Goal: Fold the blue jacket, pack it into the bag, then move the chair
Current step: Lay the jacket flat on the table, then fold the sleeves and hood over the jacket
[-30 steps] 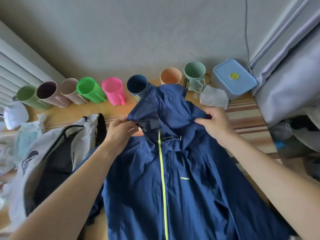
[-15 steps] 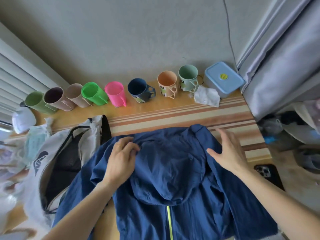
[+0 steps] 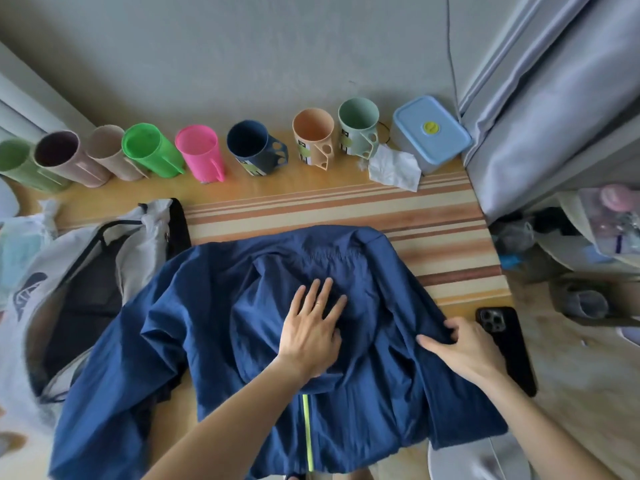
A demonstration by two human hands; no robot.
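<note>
The blue jacket (image 3: pixel 214 327) lies spread on the table (image 3: pixel 433 216), hood folded down over the chest. The left hand (image 3: pixel 313 336) presses flat, fingers spread, likely pinning the hood; the right hand (image 3: pixel 460 348) pinches the right shoulder, probably to fold it inward. A phone (image 3: pixel 505 344) crowds that edge. The open bag (image 3: pixel 86 271) waits left; cups (image 3: pixel 199 155) line the far wall.

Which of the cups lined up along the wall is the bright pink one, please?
The pink cup, fifth from the left end of the row, stands between the bright green cup and the dark blue cup; no other cup is pink.
</note>
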